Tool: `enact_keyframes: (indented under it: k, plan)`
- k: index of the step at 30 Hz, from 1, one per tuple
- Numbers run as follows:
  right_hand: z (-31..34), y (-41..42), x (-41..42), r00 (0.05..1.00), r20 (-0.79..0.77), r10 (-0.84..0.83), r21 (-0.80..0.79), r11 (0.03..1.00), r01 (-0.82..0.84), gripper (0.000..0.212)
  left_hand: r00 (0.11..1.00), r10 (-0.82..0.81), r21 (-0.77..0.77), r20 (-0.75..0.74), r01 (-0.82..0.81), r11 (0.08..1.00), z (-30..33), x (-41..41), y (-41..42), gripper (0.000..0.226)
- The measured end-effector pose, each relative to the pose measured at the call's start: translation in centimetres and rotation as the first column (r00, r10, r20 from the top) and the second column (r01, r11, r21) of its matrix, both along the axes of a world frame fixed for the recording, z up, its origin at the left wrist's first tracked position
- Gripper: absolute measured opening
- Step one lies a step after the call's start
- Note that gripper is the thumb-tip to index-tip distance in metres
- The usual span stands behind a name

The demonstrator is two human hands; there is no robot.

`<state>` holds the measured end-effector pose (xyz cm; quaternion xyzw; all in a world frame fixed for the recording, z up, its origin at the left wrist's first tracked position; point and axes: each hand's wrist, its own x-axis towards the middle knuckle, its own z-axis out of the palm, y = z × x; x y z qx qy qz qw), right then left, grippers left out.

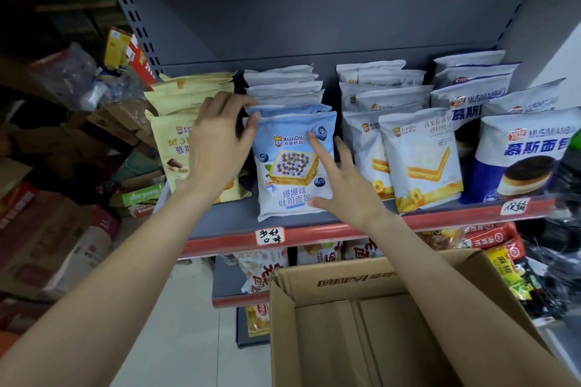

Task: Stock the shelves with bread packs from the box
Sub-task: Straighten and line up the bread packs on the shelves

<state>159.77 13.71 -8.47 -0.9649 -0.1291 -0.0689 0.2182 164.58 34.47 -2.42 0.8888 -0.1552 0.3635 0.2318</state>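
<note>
A blue-and-white blueberry bread pack (290,179) stands upright at the front of its row on the grey shelf (226,223). My left hand (220,138) rests against the pack's upper left edge, fingers spread over the packs behind it. My right hand (342,179) lies flat on the pack's right side, fingers apart, index finger pointing up on its face. Neither hand clasps it. Below, the brown cardboard box (314,280) stands open, and the part of its bottom that shows is bare.
Yellow packs (176,141) stand left of the blue row. White sandwich-bread packs (418,154) and dark blue mousse-bread packs (518,160) fill the right. Snack bags (267,264) sit on lower shelves. Stacked cartons (56,229) crowd the far left.
</note>
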Motion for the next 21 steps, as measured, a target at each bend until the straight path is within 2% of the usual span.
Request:
enact_keyframes:
  k: [3, 5, 7, 9, 12, 15, 18, 21]
  plan:
    - [1.1, -1.6, -1.2, 0.991, 0.131, -0.026, 0.021, 1.000, 0.023, 0.077, 0.990, -0.058, 0.007, 0.132, 0.058, 0.998, 0.7, -2.1, -1.9, 0.019]
    - [1.7, -3.5, -2.0, 0.961, 0.268, -0.075, 0.123, 0.991, 0.043, 0.051, 0.973, -0.131, 0.007, 0.189, 0.132, 0.991, 0.9, -3.7, -3.7, 0.021]
    - [1.9, -5.9, -2.8, 0.926, 0.352, -0.137, 0.225, 0.973, 0.059, 0.033, 0.961, -0.193, -0.030, 0.196, 0.203, 0.979, 1.0, -5.1, -6.2, 0.022]
    - [1.7, -8.9, -3.2, 0.907, 0.374, -0.191, 0.281, 0.956, 0.086, 0.024, 0.965, -0.226, -0.104, 0.134, 0.241, 0.965, 0.8, -6.3, -9.0, 0.022]
    - [0.6, -13.7, -3.1, 0.925, 0.316, -0.212, 0.264, 0.956, 0.129, 0.031, 0.945, -0.298, -0.259, -0.135, 0.256, 0.931, -0.1, -7.2, -13.5, 0.023]
    - [-0.6, -17.0, -2.8, 0.970, 0.201, -0.139, 0.168, 0.980, 0.106, 0.047, 0.859, -0.297, -0.322, -0.418, 0.166, 0.932, -1.5, -6.5, -17.6, 0.051]
    - [-0.8, -18.8, -2.6, 0.972, 0.220, -0.084, 0.046, 0.996, 0.075, 0.055, 0.830, -0.257, -0.328, -0.496, 0.095, 0.940, -3.0, -5.4, -20.6, 0.083]
    - [-1.0, -19.4, -2.3, 0.974, 0.213, -0.071, 0.014, 0.998, 0.069, 0.067, 0.780, -0.282, -0.397, -0.559, 0.047, 0.916, -4.5, -4.7, -22.6, 0.103]
